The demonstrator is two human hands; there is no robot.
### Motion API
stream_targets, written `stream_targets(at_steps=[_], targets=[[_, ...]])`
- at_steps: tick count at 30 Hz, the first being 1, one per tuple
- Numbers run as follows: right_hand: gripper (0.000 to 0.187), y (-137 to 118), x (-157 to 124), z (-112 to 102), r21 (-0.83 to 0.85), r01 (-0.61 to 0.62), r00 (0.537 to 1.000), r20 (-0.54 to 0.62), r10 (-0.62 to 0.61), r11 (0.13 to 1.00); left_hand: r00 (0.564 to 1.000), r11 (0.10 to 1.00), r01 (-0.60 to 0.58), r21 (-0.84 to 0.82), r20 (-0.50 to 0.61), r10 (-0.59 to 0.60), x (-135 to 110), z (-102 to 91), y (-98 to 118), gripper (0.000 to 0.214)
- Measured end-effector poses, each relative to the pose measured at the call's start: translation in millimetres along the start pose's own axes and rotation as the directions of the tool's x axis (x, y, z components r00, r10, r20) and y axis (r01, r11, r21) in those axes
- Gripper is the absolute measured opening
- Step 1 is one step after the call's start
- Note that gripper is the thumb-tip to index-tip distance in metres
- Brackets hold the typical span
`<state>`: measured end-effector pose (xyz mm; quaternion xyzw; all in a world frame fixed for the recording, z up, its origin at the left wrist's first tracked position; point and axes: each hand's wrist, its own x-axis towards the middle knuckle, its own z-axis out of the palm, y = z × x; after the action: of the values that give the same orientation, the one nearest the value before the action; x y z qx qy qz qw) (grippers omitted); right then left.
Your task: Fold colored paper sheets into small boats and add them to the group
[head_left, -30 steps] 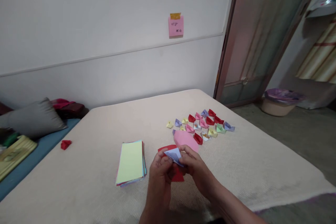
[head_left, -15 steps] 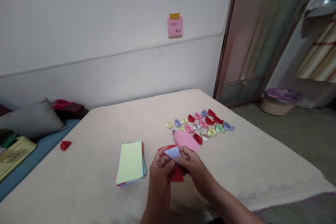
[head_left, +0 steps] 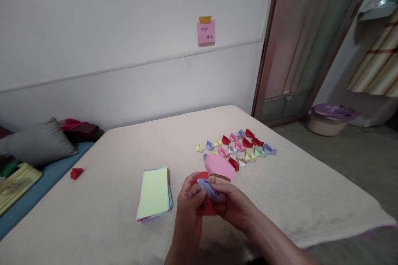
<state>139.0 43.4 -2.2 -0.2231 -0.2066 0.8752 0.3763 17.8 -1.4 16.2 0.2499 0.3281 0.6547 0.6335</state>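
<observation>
Between both hands is a small folded piece of lilac paper [head_left: 209,189], its layers showing along one edge. My left hand [head_left: 190,196] pinches its left side with thumb and fingers. From the right, my right hand [head_left: 230,198] grips the other side, fingers partly hidden behind it. Below the hands lies a red sheet of paper [head_left: 210,209], mostly covered by them. A pink paper piece [head_left: 220,165] lies just beyond, close to rows of small folded paper boats [head_left: 240,145] in red, pink, yellow, lilac, green and white.
Left of my hands sits a stack of coloured paper [head_left: 154,194], pale yellow on top. A red folded paper piece [head_left: 76,173] lies at the bed's [head_left: 118,198] left edge. A grey pillow [head_left: 40,140] is beyond it. A lined bin [head_left: 331,120] stands on the floor at right.
The lilac paper has turned in my hands from a flat triangle facing me to a narrower, edge-on shape with its layers showing. My right hand has shifted its grip slightly.
</observation>
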Motion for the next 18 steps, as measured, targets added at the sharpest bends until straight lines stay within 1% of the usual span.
stream_targets(at_steps=[2, 4, 6, 11, 13, 16, 18], targets=[[0.015, -0.1, 0.0, -2.0, 0.038, 0.021, 1.0, 0.019, -0.022, 0.999, 1.0, 1.0, -0.011, 0.009, 0.014, 0.011, 0.1, -1.2, -0.4, 0.035], [0.017, -0.3, 0.3, -3.4, 0.074, 0.055, 0.998, -0.001, -0.055, 0.996, 0.999, 1.0, -0.009, 0.028, 0.041, 0.008, -0.4, -2.6, -1.0, 0.026], [0.018, -0.7, 0.6, -3.7, 0.068, 0.096, 0.995, -0.023, -0.095, 0.993, 0.998, 0.999, 0.0, 0.037, 0.058, -0.002, -0.3, -4.2, -2.2, 0.021], [0.027, -2.4, 0.2, 0.0, -0.037, 0.208, 0.975, -0.065, -0.21, 0.977, 0.999, 1.0, 0.008, 0.024, 0.053, -0.01, 8.5, -10.4, -10.6, 0.029], [0.027, -2.4, -0.1, 2.2, -0.074, 0.251, 0.964, -0.074, -0.257, 0.965, 0.999, 0.999, -0.014, 0.046, 0.046, 0.012, 12.5, -12.0, -14.2, 0.035], [0.025, -0.5, -0.9, 5.3, -0.119, 0.305, 0.947, -0.068, -0.315, 0.945, 0.999, 0.991, -0.05, 0.127, 0.019, 0.048, 13.3, -10.9, -15.9, 0.039], [0.024, 2.0, -1.8, 7.1, -0.153, 0.318, 0.942, -0.065, -0.331, 0.936, 0.997, 0.976, -0.054, 0.209, -0.038, 0.064, 10.9, -8.7, -14.7, 0.037]])
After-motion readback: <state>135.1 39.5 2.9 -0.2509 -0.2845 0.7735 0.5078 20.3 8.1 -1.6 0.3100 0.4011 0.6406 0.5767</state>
